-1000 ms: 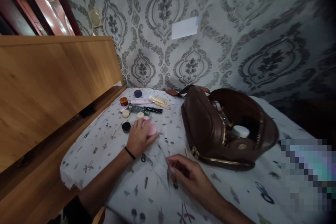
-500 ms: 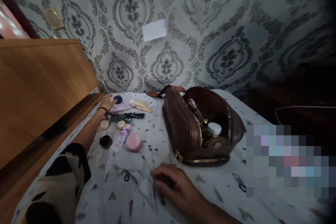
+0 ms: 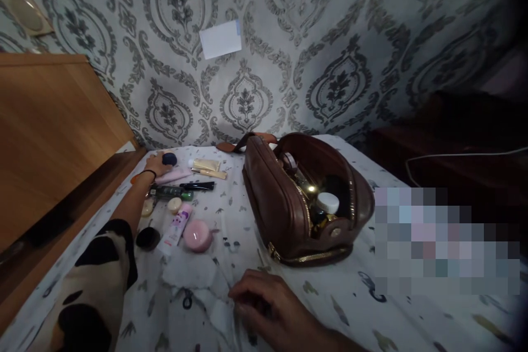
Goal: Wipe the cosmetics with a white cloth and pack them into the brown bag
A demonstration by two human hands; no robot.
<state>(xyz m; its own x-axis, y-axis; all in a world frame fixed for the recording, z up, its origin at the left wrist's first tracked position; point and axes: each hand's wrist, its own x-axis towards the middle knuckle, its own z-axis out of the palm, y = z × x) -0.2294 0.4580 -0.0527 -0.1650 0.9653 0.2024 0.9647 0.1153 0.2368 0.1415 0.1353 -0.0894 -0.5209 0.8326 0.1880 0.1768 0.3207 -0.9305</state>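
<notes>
My left hand (image 3: 155,165) reaches to the far left of the sheet, its fingers at a dark blue round container (image 3: 169,159); the fingertips are partly hidden. Beside it lie a pink tube (image 3: 175,176), a green bottle (image 3: 171,192) and a black tube (image 3: 198,186). My right hand (image 3: 264,300) rests on the sheet in front, loosely curled, with its underside hidden. Behind it stands an open brown bag (image 3: 276,192) holding a white-capped jar (image 3: 328,203) and other items.
Nearer on the left are a pink jar (image 3: 198,235), a purple-white tube (image 3: 177,226), a black lid (image 3: 148,238) and a crumpled white cloth (image 3: 190,269). A wooden panel (image 3: 61,121) borders the left; the patterned wall (image 3: 247,82) stands behind.
The view has shifted, so things sit farther left in the picture. My left hand has closed in on the dark blue container. My right hand remains near the bag, curled.
</notes>
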